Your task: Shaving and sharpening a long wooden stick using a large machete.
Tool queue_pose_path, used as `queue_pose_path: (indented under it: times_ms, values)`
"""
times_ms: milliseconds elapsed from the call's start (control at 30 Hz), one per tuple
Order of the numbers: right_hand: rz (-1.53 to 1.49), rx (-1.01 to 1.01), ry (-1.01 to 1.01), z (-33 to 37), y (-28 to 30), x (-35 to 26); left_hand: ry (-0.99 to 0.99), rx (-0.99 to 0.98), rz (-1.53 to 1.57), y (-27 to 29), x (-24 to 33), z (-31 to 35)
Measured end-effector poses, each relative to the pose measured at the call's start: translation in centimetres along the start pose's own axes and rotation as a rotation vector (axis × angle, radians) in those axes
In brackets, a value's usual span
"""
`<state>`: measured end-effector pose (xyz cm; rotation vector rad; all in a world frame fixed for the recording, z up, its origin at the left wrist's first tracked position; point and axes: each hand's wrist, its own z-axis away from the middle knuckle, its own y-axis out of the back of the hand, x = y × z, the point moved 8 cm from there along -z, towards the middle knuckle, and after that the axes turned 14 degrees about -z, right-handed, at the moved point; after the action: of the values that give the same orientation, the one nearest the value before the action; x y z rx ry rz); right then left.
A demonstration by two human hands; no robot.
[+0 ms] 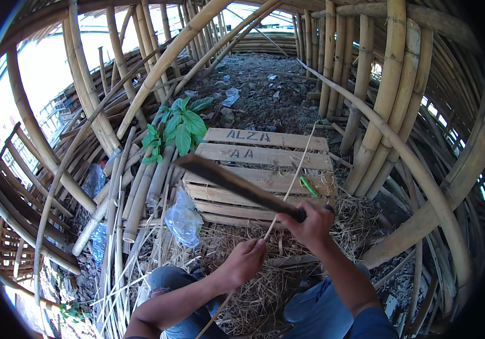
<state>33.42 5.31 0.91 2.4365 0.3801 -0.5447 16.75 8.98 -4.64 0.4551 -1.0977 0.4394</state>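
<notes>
My right hand (311, 227) is wrapped round the dark handle of a machete (228, 183). Its long, broad blade points up and to the left, above a slatted wooden crate (236, 151). Lower and to the left, my left hand (243, 262) grips a thin bamboo strip (300, 164). The strip slants from the lower edge, through my left fingers, up over the crate's right part. It passes close by the machete handle; I cannot tell whether they touch. A green object (309, 187), long and narrow, lies on the crate's right side.
Bamboo poles (392, 107) stand on both sides, and a long curved pole (389, 133) slants along the right. Clear plastic bags (183, 219) and a leafy green plant (183, 125) are left of the crate. Dry shavings (259, 305) cover the ground between my knees.
</notes>
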Motion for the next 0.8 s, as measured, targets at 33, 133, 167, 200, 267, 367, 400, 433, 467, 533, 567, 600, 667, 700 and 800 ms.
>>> queue_pose_path:
  times_ms: [33,133,167,200,267,367,400,433,467,533,567,600,667,700,800]
  values:
    - [-0.017,0.026,-0.047,-0.4,0.5,0.8,0.022,-0.021,0.014,-0.3,-0.2,0.2]
    - [-0.073,-0.02,-0.088,0.0,0.5,1.2,-0.02,-0.005,-0.052,0.0,-0.4,-0.4]
    - [-0.075,-0.061,-0.056,0.3,0.0,0.4,-0.02,-0.005,-0.05,0.0,-0.4,-0.4]
    - [-0.073,-0.06,-0.057,0.6,-0.4,-0.1,-0.01,-0.004,0.001,0.1,-0.5,-0.5]
    - [-0.127,-0.019,0.198,1.0,-0.7,-2.9,0.001,-0.003,0.051,0.1,-0.3,-0.5]
    - [-0.126,-0.019,0.142,0.2,-0.6,-2.3,-0.036,0.016,-0.016,0.4,0.0,0.1]
    - [-0.125,-0.023,0.048,0.0,-0.4,-1.3,-0.069,0.035,-0.075,0.5,0.0,0.2]
    - [-0.086,-0.07,-0.042,-0.1,-0.5,0.1,-0.102,0.054,-0.134,0.6,0.1,0.3]
    - [-0.087,-0.071,-0.042,0.0,-0.6,0.4,-0.101,0.055,-0.134,0.6,-0.1,0.2]
    - [-0.118,-0.046,-0.085,0.2,-0.7,1.0,-0.131,0.085,-0.148,0.9,-0.2,-0.2]
    - [-0.119,-0.047,-0.083,0.3,-0.6,0.6,-0.132,0.087,-0.148,1.0,-0.1,-0.1]
    - [-0.128,-0.033,0.013,0.4,-0.4,-1.0,-0.116,0.064,-0.134,0.8,-0.1,0.1]
    - [-0.136,-0.021,0.107,0.5,-0.1,-2.2,-0.099,0.041,-0.121,0.6,0.2,0.6]
    - [-0.138,-0.023,0.15,0.2,0.1,-2.5,-0.104,0.054,-0.157,0.6,0.8,0.9]
    - [-0.116,-0.013,0.164,-1.0,1.0,-1.3,-0.131,0.071,-0.209,0.4,0.5,1.6]
